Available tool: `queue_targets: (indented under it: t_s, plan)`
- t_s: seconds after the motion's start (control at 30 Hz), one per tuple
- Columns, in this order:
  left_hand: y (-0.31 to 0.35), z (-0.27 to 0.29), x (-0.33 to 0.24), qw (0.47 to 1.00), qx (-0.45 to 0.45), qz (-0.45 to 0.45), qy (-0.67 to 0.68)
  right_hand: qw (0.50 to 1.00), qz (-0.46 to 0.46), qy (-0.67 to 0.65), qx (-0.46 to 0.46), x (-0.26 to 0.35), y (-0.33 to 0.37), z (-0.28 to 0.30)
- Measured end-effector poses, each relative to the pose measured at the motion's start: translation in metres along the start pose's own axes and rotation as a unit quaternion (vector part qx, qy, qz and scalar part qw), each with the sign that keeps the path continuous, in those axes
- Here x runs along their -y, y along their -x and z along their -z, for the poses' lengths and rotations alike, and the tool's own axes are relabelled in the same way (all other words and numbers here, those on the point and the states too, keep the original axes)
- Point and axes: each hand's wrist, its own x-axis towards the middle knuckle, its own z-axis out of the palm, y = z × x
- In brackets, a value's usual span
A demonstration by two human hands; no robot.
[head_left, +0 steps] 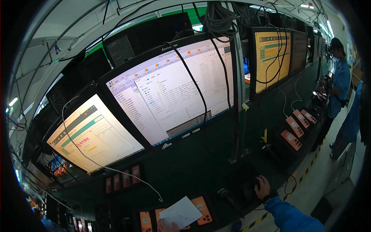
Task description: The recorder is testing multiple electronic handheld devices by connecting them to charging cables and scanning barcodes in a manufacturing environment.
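My left hand (167, 226) is at the lower edge, its fingers closed on the near corner of a white sheet of paper (182, 212). The sheet lies slanted over orange phones and partly covers them. One orange phone (145, 221) shows to its left, another phone (202, 210) to its right, camera side up. My right hand (262, 188), in a blue sleeve, rests on the dark bench with fingers curled over something dark that the hand mostly hides. A black handheld device (228, 196) lies left of that hand.
A large monitor (174, 89) stands ahead, with smaller screens (94, 131) to the left and a yellow-tinted screen (272, 60) to the right. Orange phones (290, 140) lie in a row at right, more phones (126, 178) below the left screen. Cables hang across. A person (340, 81) stands far right.
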Motion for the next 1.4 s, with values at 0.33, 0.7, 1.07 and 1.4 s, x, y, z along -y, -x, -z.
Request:
queue_targets:
  t_s: [0.33,0.7,1.07,1.4]
  plan:
    - [0.001,-0.001,-0.002,0.999,-0.038,-0.001,-0.002,1.000,0.023,0.005,-0.006,0.001,-0.003,0.002]
    - [0.001,-0.008,0.005,0.997,-0.071,-0.026,0.006,1.000,0.016,-0.001,-0.009,0.002,-0.003,0.002]
    - [0.001,0.003,-0.002,1.000,-0.019,-0.006,0.008,1.000,0.013,0.001,-0.002,-0.005,0.000,-0.001]
    - [-0.001,-0.028,0.022,0.999,-0.045,-0.024,-0.002,1.000,0.007,-0.001,-0.008,-0.003,-0.001,-0.001]
